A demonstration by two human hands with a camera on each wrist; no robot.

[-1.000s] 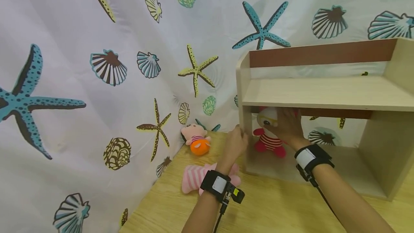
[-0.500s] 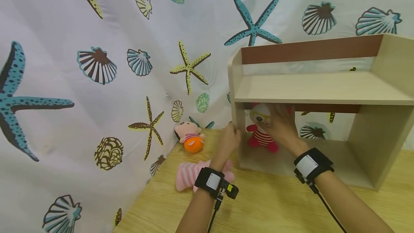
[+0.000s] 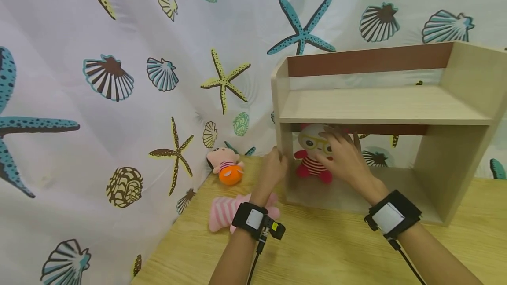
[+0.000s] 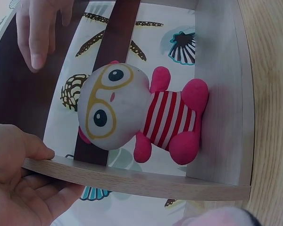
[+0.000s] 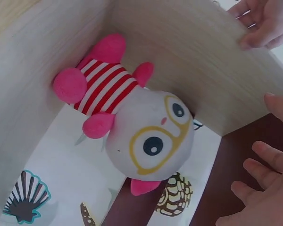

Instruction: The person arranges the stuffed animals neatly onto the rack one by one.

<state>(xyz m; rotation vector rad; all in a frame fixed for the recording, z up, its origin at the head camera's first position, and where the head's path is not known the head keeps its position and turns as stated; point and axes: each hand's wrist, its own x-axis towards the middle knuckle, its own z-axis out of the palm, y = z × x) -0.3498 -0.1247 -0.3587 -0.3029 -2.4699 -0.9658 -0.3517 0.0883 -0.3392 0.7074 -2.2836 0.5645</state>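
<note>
A plush doll (image 3: 313,151) with yellow glasses, a red-and-white striped body and pink limbs sits upright in the lower compartment of a pale wooden shelf (image 3: 380,105), close to its left side panel. My left hand (image 3: 273,168) grips that panel's front edge, thumb inside and fingers outside, as the left wrist view shows. My right hand (image 3: 345,157) reaches into the compartment beside the doll's head. In the right wrist view its fingers (image 5: 262,179) are spread and stand apart from the doll (image 5: 151,136).
Left of the shelf, a doll with an orange bottom (image 3: 229,167) leans by the curtain (image 3: 99,135). A pink striped plush toy (image 3: 222,211) lies on the wooden table (image 3: 317,250), partly behind my left forearm. The shelf's upper board (image 3: 380,102) overhangs the compartment.
The head view has shifted, so the scene slides left. My right hand has drawn back from the doll's head, uncovering more of its glasses. The left hand keeps its grip on the panel.
</note>
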